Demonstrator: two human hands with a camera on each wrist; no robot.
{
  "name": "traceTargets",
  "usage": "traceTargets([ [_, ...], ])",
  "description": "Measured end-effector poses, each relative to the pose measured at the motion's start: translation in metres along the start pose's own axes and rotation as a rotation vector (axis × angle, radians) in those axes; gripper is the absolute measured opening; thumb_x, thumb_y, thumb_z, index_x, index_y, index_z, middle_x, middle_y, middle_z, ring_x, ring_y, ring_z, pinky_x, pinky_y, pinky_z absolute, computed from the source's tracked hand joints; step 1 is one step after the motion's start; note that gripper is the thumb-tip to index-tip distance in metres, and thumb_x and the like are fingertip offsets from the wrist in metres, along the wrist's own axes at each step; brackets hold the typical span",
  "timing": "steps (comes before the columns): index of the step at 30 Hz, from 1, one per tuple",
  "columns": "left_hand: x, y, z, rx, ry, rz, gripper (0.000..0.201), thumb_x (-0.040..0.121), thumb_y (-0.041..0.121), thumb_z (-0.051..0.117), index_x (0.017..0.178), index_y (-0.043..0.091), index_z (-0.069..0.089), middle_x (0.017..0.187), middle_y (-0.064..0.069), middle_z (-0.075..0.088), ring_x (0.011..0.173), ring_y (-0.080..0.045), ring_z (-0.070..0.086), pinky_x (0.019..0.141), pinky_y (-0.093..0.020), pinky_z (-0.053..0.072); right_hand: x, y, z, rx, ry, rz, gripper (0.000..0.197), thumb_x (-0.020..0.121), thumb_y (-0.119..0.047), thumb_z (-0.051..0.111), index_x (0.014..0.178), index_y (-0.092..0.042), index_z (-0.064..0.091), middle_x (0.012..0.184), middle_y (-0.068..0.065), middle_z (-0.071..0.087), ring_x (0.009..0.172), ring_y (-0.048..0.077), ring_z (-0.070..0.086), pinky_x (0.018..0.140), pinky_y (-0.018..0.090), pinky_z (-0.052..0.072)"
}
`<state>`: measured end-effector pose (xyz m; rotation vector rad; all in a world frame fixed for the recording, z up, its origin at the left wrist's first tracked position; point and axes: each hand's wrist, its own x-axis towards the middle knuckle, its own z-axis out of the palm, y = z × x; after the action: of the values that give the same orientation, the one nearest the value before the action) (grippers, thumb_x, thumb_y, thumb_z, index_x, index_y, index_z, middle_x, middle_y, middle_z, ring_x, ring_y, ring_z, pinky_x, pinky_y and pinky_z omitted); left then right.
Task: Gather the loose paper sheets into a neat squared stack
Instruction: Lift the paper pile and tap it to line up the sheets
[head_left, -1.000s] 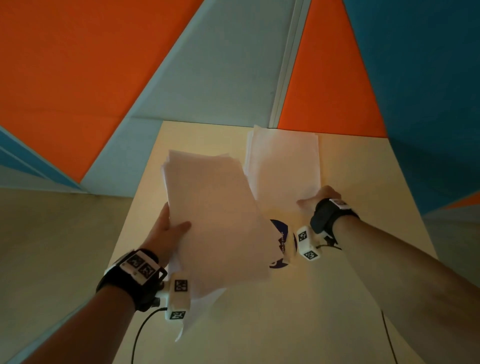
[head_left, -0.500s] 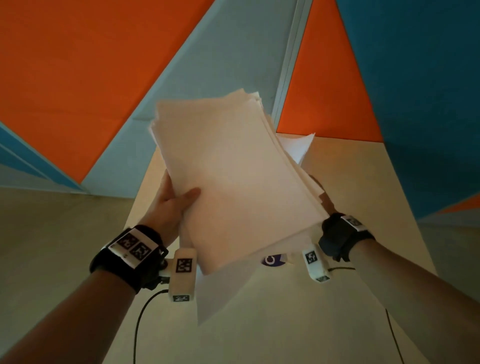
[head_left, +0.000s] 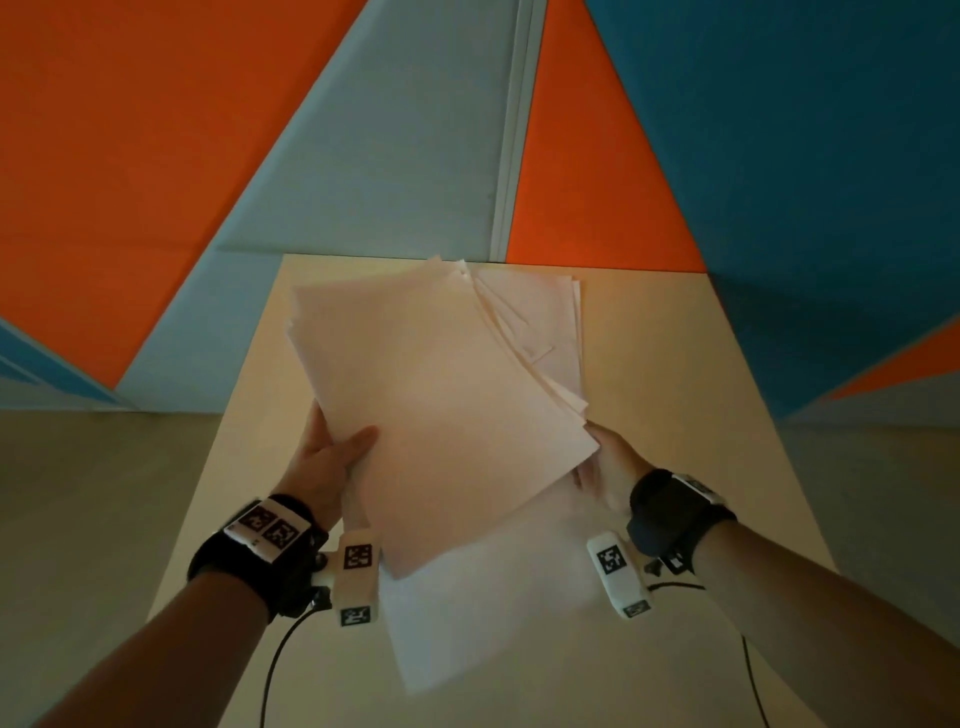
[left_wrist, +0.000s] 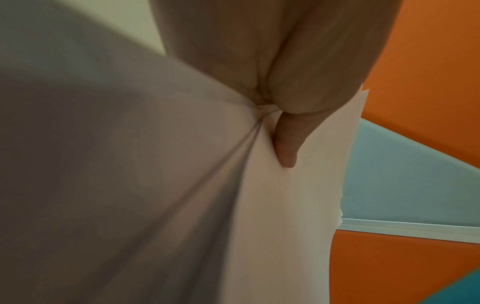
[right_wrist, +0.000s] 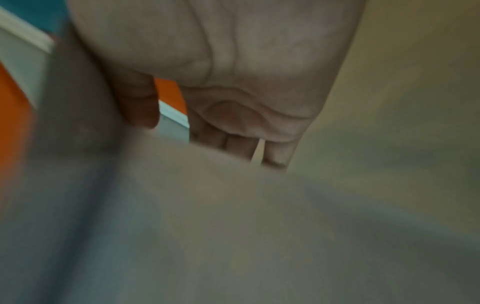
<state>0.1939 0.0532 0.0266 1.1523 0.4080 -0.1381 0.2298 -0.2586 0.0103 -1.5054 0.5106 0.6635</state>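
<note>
Head view: left hand (head_left: 327, 462) pinching a fanned sheaf of paper sheets (head_left: 441, 405) above the table (head_left: 727, 415), thumb on top; right hand (head_left: 610, 465) under its right edge, grip hidden. One sheaf, sheets too many to count; lower than half a second ago. Left wrist view: thumb (left_wrist: 288, 142) pressed into creased paper. Right wrist view: blurred, fingers (right_wrist: 275, 152) extended behind a sheet's edge.

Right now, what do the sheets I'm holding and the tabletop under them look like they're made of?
Sheets: thin white paper, matte; it creases and bends under the left hand's thumb, and its edges fan out. Tabletop: pale, smooth, matte board, probably laminate or light wood; no grain is visible.
</note>
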Motion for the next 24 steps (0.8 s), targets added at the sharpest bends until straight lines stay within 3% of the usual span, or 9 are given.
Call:
traceTargets([
  [2, 0.000, -0.012, -0.005, 0.012, 0.018, -0.027, 0.066, 0.089, -0.008, 0.052, 0.138, 0.035, 0.042, 0.120, -0.003, 0.063, 0.103, -0.032, 0.062, 0.069, -0.045, 0.060, -0.010, 0.001, -0.002, -0.013, -0.099, 0.036, 0.030, 0.101, -0.017, 0.038, 0.084, -0.011, 0.061, 0.060, 0.004, 0.062, 0.056, 0.019, 0.059, 0.055, 0.030, 0.046],
  [4, 0.000, -0.022, -0.009, 0.040, 0.029, -0.057, 0.062, 0.089, -0.007, 0.053, 0.132, 0.036, 0.046, 0.119, -0.005, 0.064, 0.103, -0.034, 0.062, 0.067, -0.045, 0.060, -0.014, 0.004, -0.004, -0.159, -0.200, 0.041, 0.018, 0.097, -0.006, 0.050, 0.100, 0.001, 0.066, 0.075, 0.010, 0.071, 0.069, 0.026, 0.068, 0.062, 0.036, 0.056],
  [6, -0.001, -0.031, -0.013, 0.057, 0.037, -0.091, 0.059, 0.088, -0.009, 0.054, 0.127, 0.035, 0.049, 0.118, -0.008, 0.064, 0.103, -0.036, 0.061, 0.067, -0.045, 0.059, -0.013, 0.011, -0.007, -0.321, -0.225, 0.044, 0.029, 0.089, -0.002, 0.066, 0.114, 0.012, 0.061, 0.091, 0.017, 0.071, 0.081, 0.030, 0.070, 0.072, 0.041, 0.059],
  [8, -0.002, -0.039, -0.016, 0.053, 0.031, -0.132, 0.060, 0.088, -0.012, 0.052, 0.126, 0.034, 0.049, 0.119, -0.010, 0.063, 0.102, -0.036, 0.062, 0.069, -0.048, 0.058, -0.012, 0.018, -0.009, -0.435, -0.210, 0.037, 0.035, 0.084, -0.003, 0.073, 0.111, 0.016, 0.061, 0.088, 0.017, 0.071, 0.076, 0.025, 0.071, 0.073, 0.040, 0.060],
  [10, -0.006, -0.043, -0.016, 0.072, 0.026, -0.171, 0.061, 0.089, -0.013, 0.049, 0.130, 0.032, 0.048, 0.117, -0.008, 0.064, 0.102, -0.034, 0.062, 0.073, -0.052, 0.058, -0.013, 0.023, -0.010, -0.495, -0.173, -0.005, 0.026, 0.085, 0.001, 0.069, 0.107, 0.015, 0.063, 0.084, 0.015, 0.070, 0.070, 0.020, 0.070, 0.067, 0.034, 0.060],
  [14, -0.009, -0.044, -0.019, 0.201, 0.039, -0.134, 0.056, 0.090, -0.011, 0.049, 0.137, 0.018, 0.047, 0.126, -0.013, 0.062, 0.114, -0.038, 0.058, 0.095, -0.058, 0.047, -0.009, 0.028, -0.014, -0.581, -0.128, -0.030, 0.021, 0.090, 0.001, 0.061, 0.108, 0.010, 0.065, 0.091, 0.017, 0.069, 0.077, 0.024, 0.068, 0.066, 0.030, 0.059],
  [17, -0.008, -0.040, -0.022, 0.246, 0.107, -0.103, 0.052, 0.089, -0.011, 0.049, 0.134, 0.017, 0.050, 0.127, -0.016, 0.061, 0.114, -0.037, 0.058, 0.099, -0.059, 0.044, -0.005, 0.031, -0.023, -0.581, -0.069, -0.050, 0.020, 0.092, 0.000, 0.062, 0.111, 0.000, 0.068, 0.103, 0.018, 0.073, 0.085, 0.024, 0.068, 0.068, 0.027, 0.059],
  [21, -0.014, -0.026, -0.033, 0.239, 0.093, -0.119, 0.048, 0.091, -0.007, 0.050, 0.133, 0.016, 0.051, 0.122, -0.013, 0.064, 0.109, -0.036, 0.061, 0.093, -0.056, 0.049, 0.003, 0.032, -0.030, -0.600, 0.061, -0.073, 0.011, 0.090, -0.004, 0.067, 0.090, -0.014, 0.070, 0.089, 0.009, 0.071, 0.075, 0.017, 0.065, 0.062, 0.028, 0.055],
  [24, -0.023, -0.014, -0.038, 0.235, 0.047, -0.120, 0.042, 0.092, -0.006, 0.049, 0.124, 0.019, 0.056, 0.112, -0.008, 0.068, 0.098, -0.030, 0.066, 0.074, -0.043, 0.059, 0.005, 0.029, -0.031, -0.572, 0.119, -0.067, 0.012, 0.089, -0.002, 0.066, 0.087, -0.013, 0.070, 0.081, 0.009, 0.070, 0.068, 0.017, 0.064, 0.058, 0.026, 0.053],
])
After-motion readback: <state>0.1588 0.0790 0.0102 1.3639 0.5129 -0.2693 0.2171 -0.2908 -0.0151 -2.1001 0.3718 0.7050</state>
